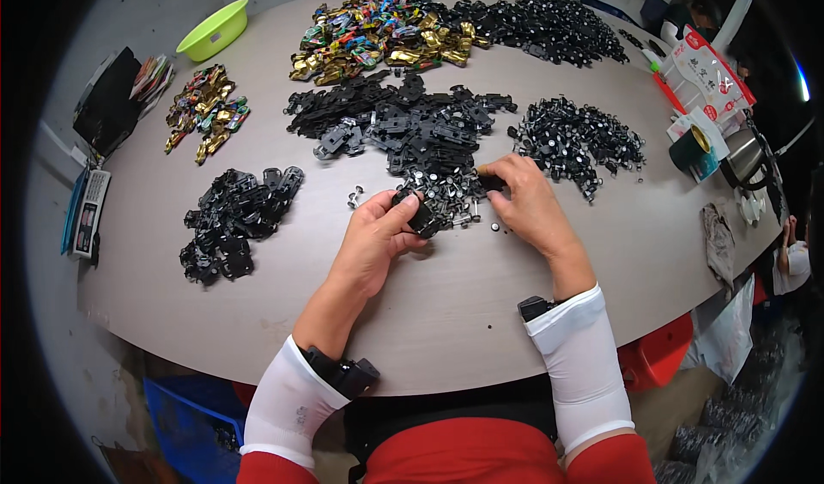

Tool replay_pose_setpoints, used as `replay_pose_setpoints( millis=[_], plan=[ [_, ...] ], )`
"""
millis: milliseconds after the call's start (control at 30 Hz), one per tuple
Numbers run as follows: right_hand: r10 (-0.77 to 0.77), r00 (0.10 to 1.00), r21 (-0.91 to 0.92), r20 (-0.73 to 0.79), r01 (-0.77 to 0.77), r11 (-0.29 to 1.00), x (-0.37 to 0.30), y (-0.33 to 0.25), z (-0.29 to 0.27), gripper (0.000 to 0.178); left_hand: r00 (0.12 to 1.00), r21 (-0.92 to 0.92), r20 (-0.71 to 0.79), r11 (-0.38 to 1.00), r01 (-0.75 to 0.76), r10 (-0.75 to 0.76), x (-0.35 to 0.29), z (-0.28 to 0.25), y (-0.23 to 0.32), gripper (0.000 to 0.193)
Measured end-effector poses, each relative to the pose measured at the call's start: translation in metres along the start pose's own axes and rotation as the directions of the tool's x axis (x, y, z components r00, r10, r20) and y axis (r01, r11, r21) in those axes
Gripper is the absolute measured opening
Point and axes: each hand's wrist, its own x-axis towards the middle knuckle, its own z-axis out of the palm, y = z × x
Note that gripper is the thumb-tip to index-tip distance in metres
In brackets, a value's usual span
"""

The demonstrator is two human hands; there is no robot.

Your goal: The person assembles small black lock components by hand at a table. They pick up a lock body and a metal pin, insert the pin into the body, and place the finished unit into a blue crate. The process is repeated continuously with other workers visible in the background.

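Left hand [378, 235] grips black part [421, 216]; red-white pouch [712, 72] far right.

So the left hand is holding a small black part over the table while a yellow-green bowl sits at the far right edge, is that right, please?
Not quite: the head view shows the yellow-green bowl at the far left edge of the table, not the right. The left hand does hold a small black part.

A lime-green bowl [215, 29] sits near the table's [446, 312] far left edge. A heap of gold and coloured toy shells [382, 38] lies toward the far edge, a smaller one [206, 111] at the left. A calculator [89, 212] lies off the left edge. A metal kettle [745, 156] stands at the right edge.
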Motion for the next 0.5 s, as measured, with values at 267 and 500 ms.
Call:
replay_pose_setpoints(
  millis=[267,500],
  plan=[
    [0.14,0.99,0.106,0.013,-0.141,0.984,0.0,0.006,-0.015,0.024,1.0,0.008,-0.006,1.0,-0.011,0.011,-0.002,0.001,0.001,0.022],
    [0.131,0.982,0.136,0.134,-0.149,0.979,-0.006,0.0,-0.031,0.025,1.0,0.008,0.003,1.0,-0.005,0.005,0.0,-0.001,0.002,0.021]
  ],
)
